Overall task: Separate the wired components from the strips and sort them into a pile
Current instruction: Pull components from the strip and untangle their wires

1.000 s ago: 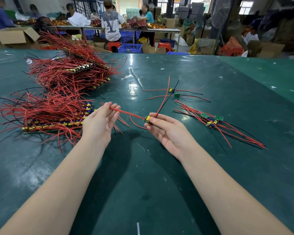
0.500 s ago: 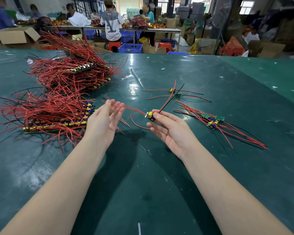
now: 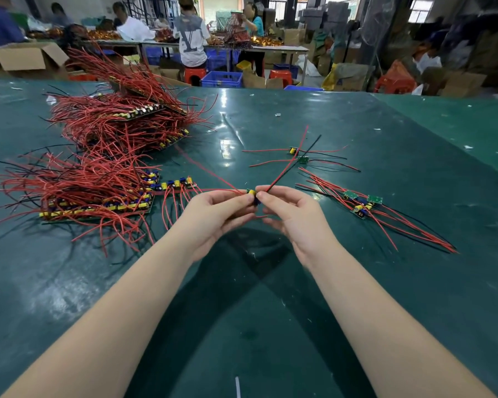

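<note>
My left hand (image 3: 216,214) and my right hand (image 3: 296,216) meet above the green table and both pinch one small wired component (image 3: 252,193) with a yellow capacitor; its red and black wires stick up to the right. A short strip of components (image 3: 176,183) lies just left of my left hand. A larger strip bundle (image 3: 92,202) with red wires lies further left. To the right lies the pile of separated components (image 3: 362,203). Two loose components (image 3: 298,155) lie beyond my hands.
A tall heap of strips with red wires (image 3: 121,122) stands at the back left of the green table (image 3: 270,326). Cardboard boxes (image 3: 23,60), blue crates (image 3: 222,79) and several people at another bench are beyond the table's far edge.
My left hand has moved right from the wires and now pinches the component together with my right hand. The hands have come together.
</note>
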